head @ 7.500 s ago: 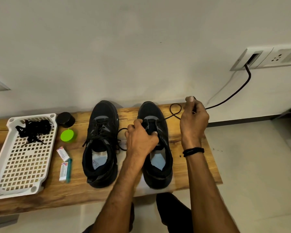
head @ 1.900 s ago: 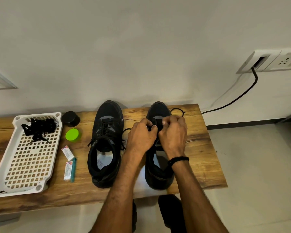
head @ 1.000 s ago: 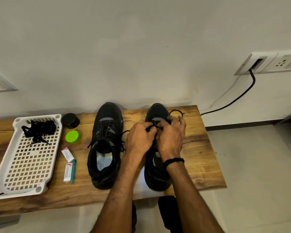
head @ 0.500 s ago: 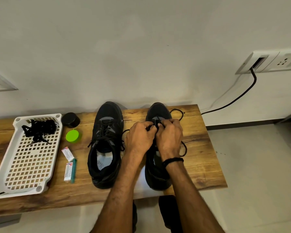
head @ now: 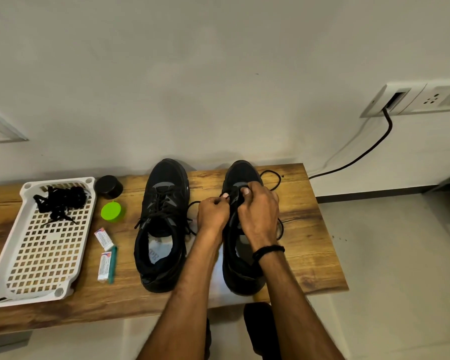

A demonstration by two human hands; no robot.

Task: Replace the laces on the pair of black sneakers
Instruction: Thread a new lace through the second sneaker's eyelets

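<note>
Sneaker [head: 240, 173] matte black, on grainy wood bench [head: 309, 229] | left grip [head: 213, 214] and right grip [head: 257, 214] both pinch thin round lace [head: 280, 177]

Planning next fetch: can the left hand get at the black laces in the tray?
Probably, once freed: left hand pinches the lace of the right sneaker; black laces lie uncovered in the tray, left sneaker between.

Wooden bench [head: 304, 229] carries sneakers [head: 164, 203] and tray [head: 59, 291] (white, perforated).
</note>
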